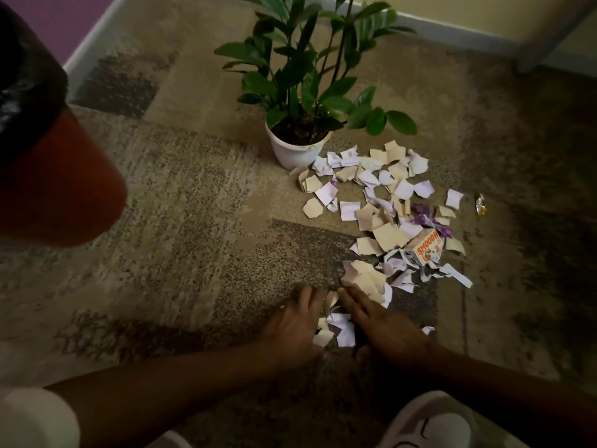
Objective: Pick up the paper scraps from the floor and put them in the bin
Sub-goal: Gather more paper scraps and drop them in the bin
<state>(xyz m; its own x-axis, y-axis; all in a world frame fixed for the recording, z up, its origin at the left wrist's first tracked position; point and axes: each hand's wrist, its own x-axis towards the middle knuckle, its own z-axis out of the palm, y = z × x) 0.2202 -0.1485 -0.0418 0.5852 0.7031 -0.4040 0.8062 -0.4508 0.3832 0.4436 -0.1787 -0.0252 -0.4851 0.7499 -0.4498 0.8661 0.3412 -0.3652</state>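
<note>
Torn beige and white paper scraps [381,202] litter the patterned carpet [193,221]; left hand [295,321] and right hand [384,321], fingers outstretched, press flat around nearest pieces.

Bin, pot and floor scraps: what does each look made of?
Bin: looks like smooth red-brown plastic, matte, with a glossy black liner bag crinkled at its rim. Pot: white, smooth, slight sheen; plastic or glazed ceramic, can't tell. Scraps: torn paper and thin tan card, judging by ragged edges and curled corners.
</note>
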